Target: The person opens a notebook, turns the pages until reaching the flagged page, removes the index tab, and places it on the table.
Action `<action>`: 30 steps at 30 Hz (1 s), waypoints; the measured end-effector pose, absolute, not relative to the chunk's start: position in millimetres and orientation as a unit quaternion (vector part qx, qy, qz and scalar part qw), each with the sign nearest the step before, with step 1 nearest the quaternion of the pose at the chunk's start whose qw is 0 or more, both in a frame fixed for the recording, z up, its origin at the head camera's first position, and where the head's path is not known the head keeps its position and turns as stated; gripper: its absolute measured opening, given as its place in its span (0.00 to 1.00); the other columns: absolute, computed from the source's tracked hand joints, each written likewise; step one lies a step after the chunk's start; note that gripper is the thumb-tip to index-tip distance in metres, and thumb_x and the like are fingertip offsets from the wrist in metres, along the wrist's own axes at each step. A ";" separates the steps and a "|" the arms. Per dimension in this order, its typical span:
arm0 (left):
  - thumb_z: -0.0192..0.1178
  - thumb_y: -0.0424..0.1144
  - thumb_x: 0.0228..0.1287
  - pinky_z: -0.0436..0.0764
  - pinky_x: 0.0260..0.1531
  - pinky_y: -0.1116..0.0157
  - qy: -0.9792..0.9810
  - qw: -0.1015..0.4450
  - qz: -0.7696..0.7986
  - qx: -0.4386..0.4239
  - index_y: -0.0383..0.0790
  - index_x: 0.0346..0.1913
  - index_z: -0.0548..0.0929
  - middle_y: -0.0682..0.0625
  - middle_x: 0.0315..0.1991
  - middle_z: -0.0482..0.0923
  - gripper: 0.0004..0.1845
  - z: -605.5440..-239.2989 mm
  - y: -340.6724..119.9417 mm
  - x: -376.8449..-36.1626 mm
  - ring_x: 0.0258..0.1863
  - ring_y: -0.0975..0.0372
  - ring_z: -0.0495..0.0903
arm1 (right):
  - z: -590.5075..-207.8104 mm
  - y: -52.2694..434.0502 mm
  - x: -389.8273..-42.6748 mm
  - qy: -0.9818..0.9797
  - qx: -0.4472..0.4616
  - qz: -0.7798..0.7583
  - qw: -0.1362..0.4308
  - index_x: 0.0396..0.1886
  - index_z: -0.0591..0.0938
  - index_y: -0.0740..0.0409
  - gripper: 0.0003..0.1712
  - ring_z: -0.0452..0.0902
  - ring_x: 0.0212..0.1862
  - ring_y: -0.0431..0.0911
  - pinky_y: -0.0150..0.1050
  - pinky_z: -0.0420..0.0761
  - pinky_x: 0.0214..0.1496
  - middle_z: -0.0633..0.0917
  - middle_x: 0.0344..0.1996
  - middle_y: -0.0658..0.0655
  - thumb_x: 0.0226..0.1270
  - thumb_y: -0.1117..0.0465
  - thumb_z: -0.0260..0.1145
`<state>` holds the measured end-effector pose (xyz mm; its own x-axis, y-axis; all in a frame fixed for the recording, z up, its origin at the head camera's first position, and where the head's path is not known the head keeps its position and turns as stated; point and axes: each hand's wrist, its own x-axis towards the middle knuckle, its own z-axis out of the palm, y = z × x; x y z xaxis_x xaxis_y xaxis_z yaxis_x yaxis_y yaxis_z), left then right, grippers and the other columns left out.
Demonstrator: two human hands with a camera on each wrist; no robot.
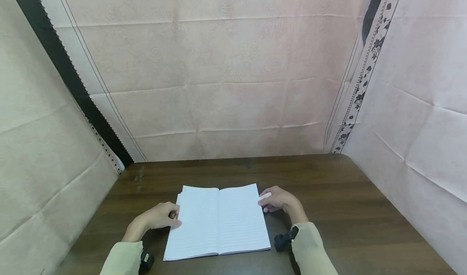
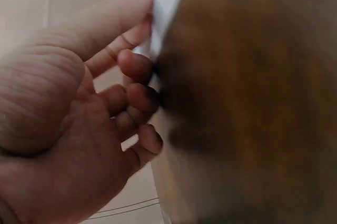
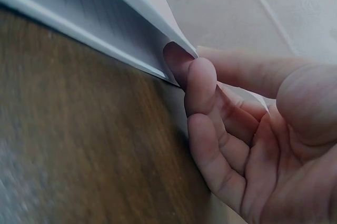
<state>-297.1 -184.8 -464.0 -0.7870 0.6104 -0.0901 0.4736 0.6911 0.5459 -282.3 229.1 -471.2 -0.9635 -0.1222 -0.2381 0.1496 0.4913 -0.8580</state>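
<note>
a: what's nearest, and what are the hands doing?

b: an open notebook point(image 1: 218, 221) lies flat on the wooden table point(image 1: 346, 210), between the two hands. the left hand point(image 1: 160, 217) rests on its left edge, fingers loosely curled with the tips touching the page edges; no clear pinch shows in the left wrist view. the right hand point(image 1: 281, 201) is at the far right corner, and in the right wrist view a fingertip point(image 3: 179, 63) is tucked under a lifted page point(image 3: 142, 10), thumb above it, a light pinch.

a: so which step is this?

b: i'd judge a page turn just starting. the next move calls for lifting only that one sheet and sweeping it across the spine toward the left hand, which steadies the book.

a: and its lie?

b: the spine, its long axis, runs from the person away toward the draped cloth point(image 1: 219, 84) behind the table; the top points away from both hands.
</note>
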 end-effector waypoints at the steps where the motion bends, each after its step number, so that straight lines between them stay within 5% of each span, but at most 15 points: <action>1: 0.63 0.43 0.53 0.65 0.18 0.68 0.907 0.133 0.260 0.303 0.43 0.25 0.72 0.54 0.19 0.66 0.11 -465.8 -186.3 -298.4 0.19 0.66 0.65 | -471.1 229.4 -282.5 0.853 0.008 -0.504 0.134 0.44 0.77 0.62 0.23 0.79 0.27 0.47 0.41 0.78 0.35 0.81 0.28 0.57 0.49 0.55 0.70; 14: 0.68 0.44 0.46 0.62 0.21 0.70 0.890 0.121 0.309 0.313 0.39 0.40 0.59 0.47 0.29 0.61 0.28 -470.6 -189.3 -307.6 0.26 0.62 0.63 | -470.3 230.6 -281.5 0.850 0.006 -0.509 0.134 0.43 0.77 0.63 0.23 0.78 0.27 0.48 0.41 0.78 0.34 0.81 0.28 0.57 0.49 0.55 0.70; 22: 0.67 0.38 0.48 0.67 0.25 0.68 0.877 0.111 0.286 0.370 0.44 0.40 0.67 0.41 0.27 0.68 0.20 -461.0 -175.9 -306.9 0.29 0.58 0.68 | -472.7 231.7 -283.3 0.853 0.002 -0.504 0.137 0.42 0.77 0.62 0.23 0.79 0.27 0.48 0.41 0.78 0.35 0.81 0.27 0.57 0.49 0.54 0.69; 30: 0.64 0.38 0.51 0.71 0.28 0.67 0.860 0.124 0.275 0.412 0.48 0.43 0.71 0.46 0.33 0.72 0.17 -442.2 -148.3 -303.4 0.33 0.56 0.70 | -473.1 230.8 -284.6 0.850 0.007 -0.508 0.138 0.43 0.77 0.61 0.23 0.79 0.27 0.48 0.41 0.78 0.34 0.81 0.27 0.57 0.48 0.55 0.70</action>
<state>-303.4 -148.3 -442.2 -0.6295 0.7769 0.0144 0.6406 0.5084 0.5755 -284.6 230.8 -473.1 -0.9619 -0.1278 -0.2419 0.1527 0.4831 -0.8622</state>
